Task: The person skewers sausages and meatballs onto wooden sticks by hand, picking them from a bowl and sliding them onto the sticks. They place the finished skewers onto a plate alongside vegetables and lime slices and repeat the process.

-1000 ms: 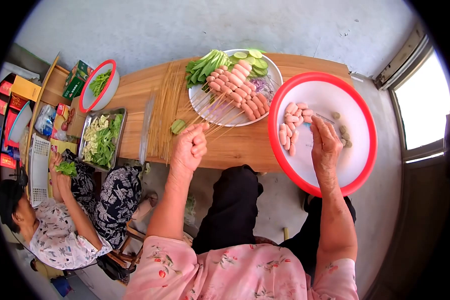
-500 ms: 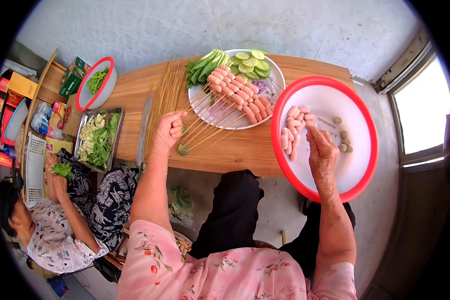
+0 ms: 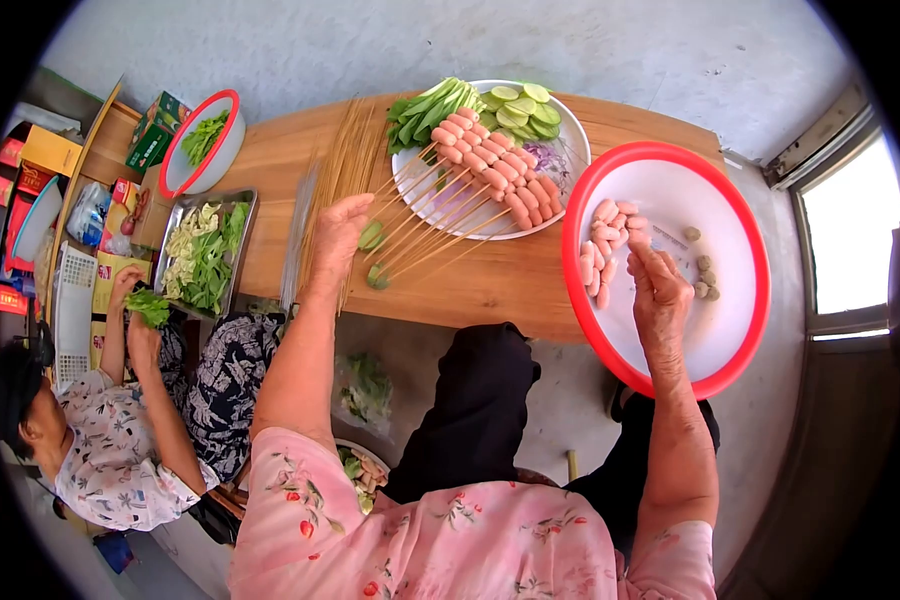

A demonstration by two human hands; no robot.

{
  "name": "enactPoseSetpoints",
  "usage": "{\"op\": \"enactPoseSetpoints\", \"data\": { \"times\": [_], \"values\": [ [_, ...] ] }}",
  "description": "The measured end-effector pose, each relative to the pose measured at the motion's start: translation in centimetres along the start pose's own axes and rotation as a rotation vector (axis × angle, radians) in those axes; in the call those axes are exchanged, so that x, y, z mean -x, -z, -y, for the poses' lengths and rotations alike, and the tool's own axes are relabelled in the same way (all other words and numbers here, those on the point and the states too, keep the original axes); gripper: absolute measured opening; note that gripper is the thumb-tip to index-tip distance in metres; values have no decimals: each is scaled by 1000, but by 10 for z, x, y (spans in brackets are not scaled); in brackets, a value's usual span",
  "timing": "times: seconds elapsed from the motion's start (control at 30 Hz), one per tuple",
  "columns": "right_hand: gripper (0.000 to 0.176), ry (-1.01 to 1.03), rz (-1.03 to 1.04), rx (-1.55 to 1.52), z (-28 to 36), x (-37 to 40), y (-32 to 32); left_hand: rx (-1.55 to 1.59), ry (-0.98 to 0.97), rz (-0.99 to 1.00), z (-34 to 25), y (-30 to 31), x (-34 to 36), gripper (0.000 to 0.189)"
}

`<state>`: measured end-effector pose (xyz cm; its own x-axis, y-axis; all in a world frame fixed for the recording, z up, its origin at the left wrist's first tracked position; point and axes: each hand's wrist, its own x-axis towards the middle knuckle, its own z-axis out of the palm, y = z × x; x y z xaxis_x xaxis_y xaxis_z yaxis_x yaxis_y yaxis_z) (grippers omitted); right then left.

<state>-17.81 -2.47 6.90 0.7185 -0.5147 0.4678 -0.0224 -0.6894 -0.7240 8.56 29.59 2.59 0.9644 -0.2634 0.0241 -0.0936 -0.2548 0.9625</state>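
My left hand is closed, its fingers curled over the right edge of a pile of loose bamboo skewers. Whether a skewer is inside it is hidden. Over the white basin with a red rim, my right hand is closed in a pinch, with a small pink sausage at its fingertips. Several loose sausages lie beside it in the basin, and several small grey-brown balls sit to the right. Threaded sausages on skewers rest across a white plate, their sticks pointing at my left hand.
Leafy greens and cucumber slices share the plate with shredded purple onion. On the wooden table stand a metal tray of vegetables and a red-rimmed bowl. At left, another person handles greens.
My left hand has moved up beside the loose skewers. My right hand stays among the sausages, with its fingertips pinched. The view has shifted slightly.
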Motion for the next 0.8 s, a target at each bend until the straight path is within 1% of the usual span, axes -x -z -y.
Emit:
{"op": "enactPoseSetpoints", "data": {
  "times": [0.03, 0.1, 0.13, 0.2, 0.23, 0.3, 0.33, 0.37, 0.43, 0.47, 0.5, 0.57, 0.6, 0.73, 0.8],
  "values": [
    [20, 0, -3, 11, -1, 1, 0, -3, 6, -6, -1, -3, 2, 29],
    [22, -22, 9, 29, -4, 2, 0, 79, -59, -203, 2, -3, 9, 31],
    [23, -13, 4, 32, -3, 2, 0, 63, -38, -218, 6, 1, 14, 31],
    [23, -11, 6, 24, -1, 1, 1, 72, -111, -438, 19, 15, 28, 28],
    [23, -18, 6, 14, -1, 1, 1, 51, -97, -452, 32, 26, 39, 28],
    [21, -10, 7, 4, -3, 2, 1, -150, -2, -594, 57, 44, 61, 22],
    [20, -24, 5, -15, -2, 2, 0, -224, 25, -622, 69, 48, 76, 15],
    [20, -39, 3, -32, -1, 2, -1, -235, 37, -632, 80, 53, 88, 15],
    [18, -46, 24, -26, -1, 5, -2, -650, 20, -521, 99, 60, 110, 15],
    [18, -60, 26, -25, 0, 5, -2, -635, 112, -527, 99, 56, 119, 18],
    [18, -71, 23, -21, 1, 5, -3, -638, 117, -531, 104, 54, 121, 18],
    [17, -58, 30, -29, 1, 6, -4, -643, 293, -534, 109, 50, 125, 21],
    [17, -67, 36, -23, 0, 6, -4, -629, 379, -494, 105, 48, 126, 26],
    [17, -74, 35, 0, 0, 6, -3, -599, 386, -465, 106, 44, 123, 24],
    [17, -82, 30, -1, 0, 6, -2, -602, 315, -464, 111, 47, 122, 22]
  ]
}}
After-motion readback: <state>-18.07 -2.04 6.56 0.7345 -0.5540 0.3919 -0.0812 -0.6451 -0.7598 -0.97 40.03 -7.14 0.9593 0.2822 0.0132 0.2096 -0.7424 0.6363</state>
